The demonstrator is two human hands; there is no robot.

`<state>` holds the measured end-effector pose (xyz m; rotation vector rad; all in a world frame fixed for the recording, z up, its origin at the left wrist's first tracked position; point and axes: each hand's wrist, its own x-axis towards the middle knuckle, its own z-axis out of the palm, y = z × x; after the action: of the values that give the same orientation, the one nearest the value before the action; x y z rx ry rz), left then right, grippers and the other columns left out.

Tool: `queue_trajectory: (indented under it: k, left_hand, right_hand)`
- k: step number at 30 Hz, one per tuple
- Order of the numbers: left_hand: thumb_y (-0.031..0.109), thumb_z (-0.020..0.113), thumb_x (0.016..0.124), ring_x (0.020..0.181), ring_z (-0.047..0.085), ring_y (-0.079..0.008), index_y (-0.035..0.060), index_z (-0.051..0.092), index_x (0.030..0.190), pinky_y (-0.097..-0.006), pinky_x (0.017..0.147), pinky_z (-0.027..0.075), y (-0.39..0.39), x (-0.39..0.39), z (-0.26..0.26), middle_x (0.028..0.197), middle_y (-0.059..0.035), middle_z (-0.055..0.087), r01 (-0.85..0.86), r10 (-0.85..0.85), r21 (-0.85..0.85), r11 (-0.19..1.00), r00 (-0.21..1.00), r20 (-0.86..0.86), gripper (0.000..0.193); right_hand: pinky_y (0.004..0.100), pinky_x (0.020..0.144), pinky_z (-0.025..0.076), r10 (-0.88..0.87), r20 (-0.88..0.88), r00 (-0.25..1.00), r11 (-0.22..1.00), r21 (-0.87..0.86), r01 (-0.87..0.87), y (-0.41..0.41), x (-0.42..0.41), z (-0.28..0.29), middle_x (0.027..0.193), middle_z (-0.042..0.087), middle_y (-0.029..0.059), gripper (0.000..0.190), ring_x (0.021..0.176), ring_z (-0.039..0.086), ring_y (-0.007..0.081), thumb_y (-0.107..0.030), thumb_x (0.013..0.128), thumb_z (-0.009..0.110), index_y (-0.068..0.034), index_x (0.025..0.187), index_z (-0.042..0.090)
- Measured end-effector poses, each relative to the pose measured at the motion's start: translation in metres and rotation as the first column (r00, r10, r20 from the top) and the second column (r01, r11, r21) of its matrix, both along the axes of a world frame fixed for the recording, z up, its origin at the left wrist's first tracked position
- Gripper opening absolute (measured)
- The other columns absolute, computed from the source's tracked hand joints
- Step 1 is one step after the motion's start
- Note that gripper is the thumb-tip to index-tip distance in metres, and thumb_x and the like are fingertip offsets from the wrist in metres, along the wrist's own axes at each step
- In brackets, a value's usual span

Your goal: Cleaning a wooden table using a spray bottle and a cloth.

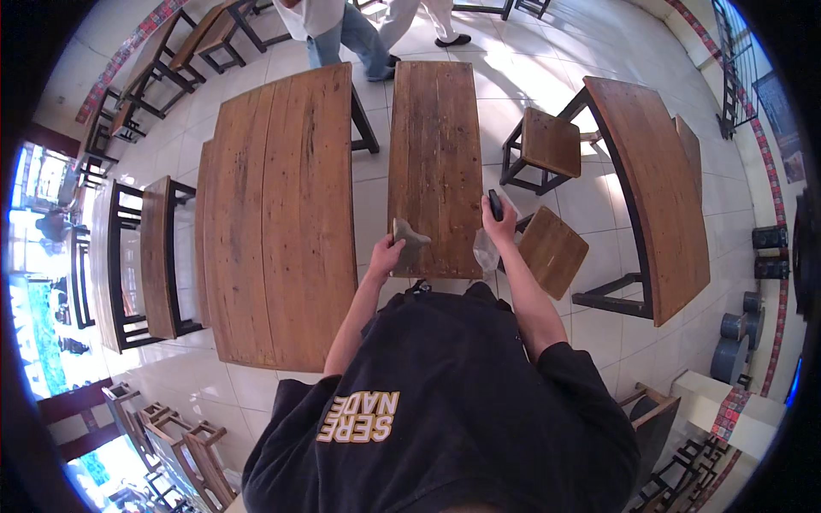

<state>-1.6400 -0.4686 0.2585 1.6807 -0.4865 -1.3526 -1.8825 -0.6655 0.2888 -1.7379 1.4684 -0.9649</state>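
My left hand (385, 255) grips a grey-green cloth (409, 243) at the left edge of a narrow wooden bench (436, 154). Part of the cloth lies over the near end of the bench top. Just past the bench's right edge, my right hand (500, 221) is closed around what looks like a spray bottle, with a black head (495, 204) on top. Its clear body (485, 250) shows below and left of the fist. The fingers hide how the two parts join.
A wide wooden table (288, 218) stands close on the left. Two wooden stools (551, 144) (553, 252) and another table (654, 192) are to the right. Beyond the bench, a person in blue trousers (359, 38) and another in white trousers (442, 16) stand on the tiled floor.
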Motion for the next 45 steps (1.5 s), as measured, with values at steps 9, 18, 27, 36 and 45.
queue_trajectory:
  k: [9,18,27,36,45]
  left_hand:
    - [0.015,0.06,0.102,0.103,0.064,-0.0152,0.0005,0.066,0.125,-0.0324,0.092,0.05,0.007,0.014,-0.016,0.112,-0.0055,0.07,-0.082,0.079,-0.056,0.995,0.996,-0.044,0.028]
    - [0.016,0.062,0.101,0.099,0.064,-0.0138,0.0014,0.067,0.122,-0.0321,0.086,0.051,0.002,0.022,-0.019,0.107,-0.0051,0.071,-0.091,0.089,-0.048,0.995,0.995,-0.038,0.026]
    - [0.015,0.06,0.103,0.101,0.065,-0.0151,0.0,0.065,0.128,-0.032,0.09,0.051,0.002,0.022,-0.025,0.112,-0.006,0.071,-0.077,0.076,-0.032,0.997,0.997,-0.034,0.029]
    - [0.015,0.06,0.103,0.102,0.064,-0.0159,0.0006,0.065,0.129,-0.0328,0.09,0.05,-0.002,0.01,-0.024,0.114,-0.0059,0.071,-0.05,0.047,-0.049,0.998,0.997,-0.057,0.03]
    - [0.017,0.062,0.101,0.104,0.064,-0.0155,0.001,0.066,0.128,-0.0324,0.091,0.05,-0.001,0.005,-0.011,0.113,-0.0051,0.07,-0.016,0.015,-0.013,1.0,0.998,-0.059,0.032]
  right_hand:
    - [0.0439,0.063,0.046,0.07,-0.011,0.998,0.997,0.047,-0.069,-0.034,0.043,0.026,0.068,0.062,0.0163,0.039,0.068,0.065,0.0336,-0.038,0.093,0.069,-0.001,0.082,0.063]
    - [0.044,0.06,0.046,-0.027,0.01,1.0,0.993,-0.118,0.028,-0.07,0.077,0.061,0.068,0.063,0.017,0.041,0.063,0.064,0.0316,-0.039,0.093,0.07,0.0,0.08,0.062]
    - [0.0472,0.064,0.047,-0.019,-0.016,1.0,0.995,-0.101,0.017,-0.08,0.076,0.066,0.069,0.063,0.0187,0.043,0.07,0.065,0.0393,-0.042,0.092,0.068,-0.001,0.079,0.06]
    - [0.0472,0.066,0.048,0.04,-0.109,0.993,0.996,-0.07,-0.048,-0.078,0.078,0.068,0.071,0.065,0.0183,0.043,0.075,0.068,0.0384,-0.043,0.092,0.067,-0.002,0.079,0.06]
    - [0.049,0.07,0.05,0.065,-0.142,0.988,0.994,-0.083,-0.077,-0.082,0.07,0.059,0.078,0.069,0.0197,0.041,0.08,0.069,0.04,-0.043,0.089,0.069,-0.002,0.085,0.065]
